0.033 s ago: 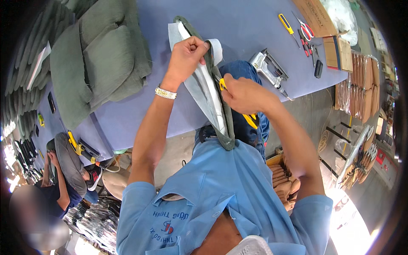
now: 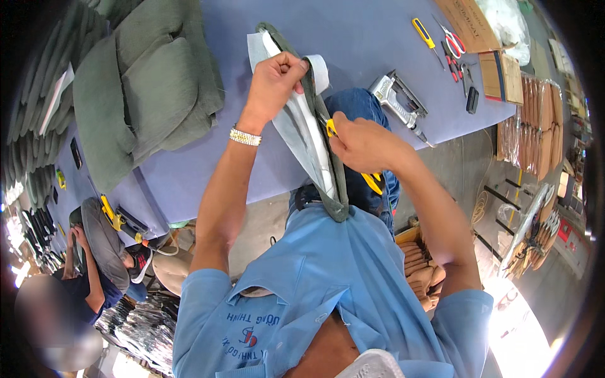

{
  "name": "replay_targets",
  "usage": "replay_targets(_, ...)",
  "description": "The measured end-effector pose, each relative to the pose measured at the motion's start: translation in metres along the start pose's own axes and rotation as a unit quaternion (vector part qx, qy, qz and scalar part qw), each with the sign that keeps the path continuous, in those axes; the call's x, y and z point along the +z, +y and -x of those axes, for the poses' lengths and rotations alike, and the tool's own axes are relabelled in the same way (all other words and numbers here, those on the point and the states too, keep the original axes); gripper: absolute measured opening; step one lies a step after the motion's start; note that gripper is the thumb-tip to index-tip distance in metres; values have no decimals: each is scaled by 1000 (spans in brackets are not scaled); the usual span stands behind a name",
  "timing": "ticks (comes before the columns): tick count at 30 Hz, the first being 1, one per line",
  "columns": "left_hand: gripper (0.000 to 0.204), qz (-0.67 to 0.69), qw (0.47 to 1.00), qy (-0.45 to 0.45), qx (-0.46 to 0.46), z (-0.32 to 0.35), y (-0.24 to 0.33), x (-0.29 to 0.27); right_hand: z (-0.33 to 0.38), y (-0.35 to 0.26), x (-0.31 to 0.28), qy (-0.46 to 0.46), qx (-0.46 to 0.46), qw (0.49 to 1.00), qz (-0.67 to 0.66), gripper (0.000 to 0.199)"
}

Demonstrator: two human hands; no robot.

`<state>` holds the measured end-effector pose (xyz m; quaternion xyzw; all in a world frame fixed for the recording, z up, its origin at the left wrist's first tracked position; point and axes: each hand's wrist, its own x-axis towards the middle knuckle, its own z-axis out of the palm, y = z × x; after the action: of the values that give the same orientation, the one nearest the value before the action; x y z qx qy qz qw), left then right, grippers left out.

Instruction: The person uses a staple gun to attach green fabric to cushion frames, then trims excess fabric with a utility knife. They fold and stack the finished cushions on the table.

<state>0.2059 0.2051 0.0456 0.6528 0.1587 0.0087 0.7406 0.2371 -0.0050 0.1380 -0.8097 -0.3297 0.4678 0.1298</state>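
The left hand (image 2: 277, 85), upper middle of the frame, has its thumb and fingers pinched on the edge of a long green padded piece (image 2: 307, 135). The right hand (image 2: 365, 145), lower and to the right, is closed around a yellow-handled tool (image 2: 373, 183), whose metal tip meets the piece's green edge. The piece runs slantwise down the centre of the frame, its white and pale grey inner layers facing up, its lower end against the person's blue shirt (image 2: 353, 271). A leg in blue jeans (image 2: 356, 104) shows just behind it. A pale metal bracelet (image 2: 244, 137) circles the left wrist.

Right of the jeans, a silver staple gun (image 2: 389, 101) lies on the blue-grey tabletop (image 2: 365, 38). In the upper right are a yellow screwdriver (image 2: 423, 33), red-handled scissors (image 2: 455, 44), red-and-black pliers (image 2: 450, 63), a cardboard box (image 2: 466, 25) and a clear plastic bag (image 2: 507, 28). Folded green padded pieces (image 2: 151, 94) fill the upper left, with more green pieces stacked (image 2: 38, 94) at the far left edge. Wrapped brown parts (image 2: 532, 126) stand at the right. In the lower left, another person (image 2: 88, 283) sits with both hands close together.
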Motion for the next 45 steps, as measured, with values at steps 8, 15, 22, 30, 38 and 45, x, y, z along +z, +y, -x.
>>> replay_targets(8, 18, 81, 994, -44, 55, -10, 24, 9, 65, 2, 52, -37, 29, 996, -72, 33)
replay_targets(15, 25, -98, 981, -89, 139, -6, 63, 27, 93, -6, 75, -3, 61, 995, -78, 33)
replay_targets(22, 51, -431, 899, -30, 66, 81, 41, 32, 93, -5, 82, 14, 79, 995, -63, 30)
replay_targets(30, 52, -508, 841, -84, 164, 125, 18, 54, 91, -9, 82, -3, 80, 996, -47, 32)
replay_targets(38, 39, -257, 950, -168, 59, 113, -17, 52, 96, -3, 90, 3, 76, 996, -44, 29)
replay_targets(45, 43, -67, 984, -158, -38, 119, -28, 48, 110, 1, 115, 20, 53, 998, -30, 29)
